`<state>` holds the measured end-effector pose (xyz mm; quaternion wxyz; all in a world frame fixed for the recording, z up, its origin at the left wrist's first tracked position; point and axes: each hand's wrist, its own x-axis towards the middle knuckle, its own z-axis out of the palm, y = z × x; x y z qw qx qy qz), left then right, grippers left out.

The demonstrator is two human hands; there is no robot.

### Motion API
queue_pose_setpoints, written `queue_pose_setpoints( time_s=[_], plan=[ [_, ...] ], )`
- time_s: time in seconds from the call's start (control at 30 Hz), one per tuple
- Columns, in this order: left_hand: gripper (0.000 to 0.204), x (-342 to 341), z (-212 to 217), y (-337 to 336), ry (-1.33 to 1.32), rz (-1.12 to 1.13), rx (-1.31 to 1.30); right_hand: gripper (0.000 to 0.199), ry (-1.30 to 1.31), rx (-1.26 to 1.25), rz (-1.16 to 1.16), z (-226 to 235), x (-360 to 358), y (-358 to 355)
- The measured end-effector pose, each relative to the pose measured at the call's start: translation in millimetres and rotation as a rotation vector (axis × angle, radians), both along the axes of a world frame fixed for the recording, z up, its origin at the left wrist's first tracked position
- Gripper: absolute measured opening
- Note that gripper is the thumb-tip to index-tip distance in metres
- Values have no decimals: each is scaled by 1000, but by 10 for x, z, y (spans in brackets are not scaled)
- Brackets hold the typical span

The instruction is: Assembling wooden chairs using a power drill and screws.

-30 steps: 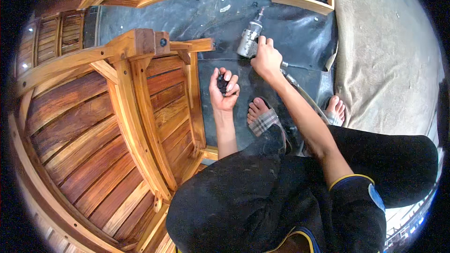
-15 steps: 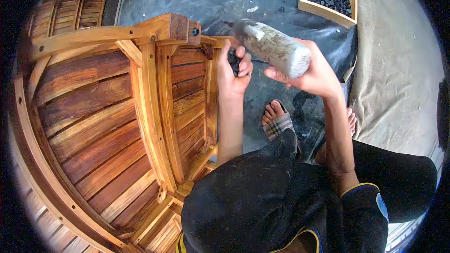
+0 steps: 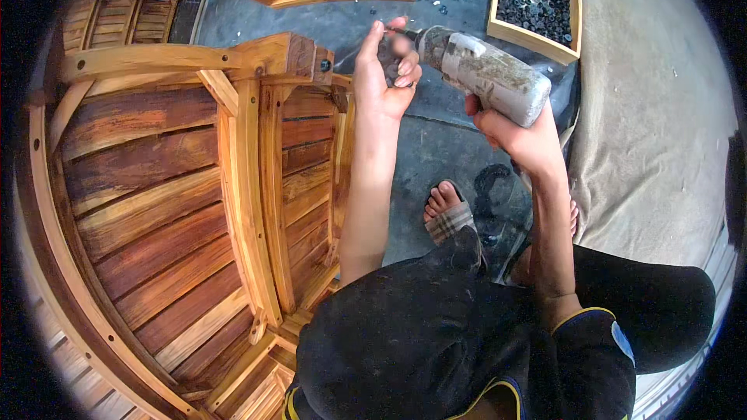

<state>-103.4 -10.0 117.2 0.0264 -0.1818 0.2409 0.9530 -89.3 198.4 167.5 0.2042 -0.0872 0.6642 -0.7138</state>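
The dust-caked grey power drill (image 3: 486, 74) was held up in the air above the dark floor (image 3: 436, 140), well clear of it, its nose pointing toward the person's left so that both hands could meet at the front end. The right hand (image 3: 517, 136) was wrapped shut around the drill's grip from below, carrying the weight and keeping the body level. The left hand (image 3: 387, 70) was raised to the nose of the tool, its fingers curled and pinched around the dark chuck, which was blurred; whether a bit sat in it could not be told. Just beside that hand, toward the person's left, stood the top corner of a slatted wooden chair (image 3: 233, 171), tipped over on the floor so its underside faced the person. A sandalled foot (image 3: 447, 214) rested on the floor below the drill. Toward the far right edge of the floor lay a shallow wooden tray (image 3: 537, 39) of small dark pieces, and beyond it a tan cloth (image 3: 654, 109).
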Motion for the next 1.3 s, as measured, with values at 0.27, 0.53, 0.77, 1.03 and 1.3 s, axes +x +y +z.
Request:
queue_pose_setpoints(
  time_s=[0.27,0.53,0.77,1.03,1.3],
  plan=[
    [31,-54,70,-6,-48,-73,24,21,-140,-55,25,-113,-35,34],
    [31,-41,32,24,-68,1,32,21,-67,-88,10,-211,-25,-4],
    [31,-37,56,-8,-37,-46,-7,24,-35,-101,20,-247,-45,58],
    [31,-48,93,-44,8,-262,140,39,-38,-103,44,-257,-76,168],
    [30,-37,3,63,-14,-97,96,27,-41,-94,-23,-300,-22,93]
  ],
)
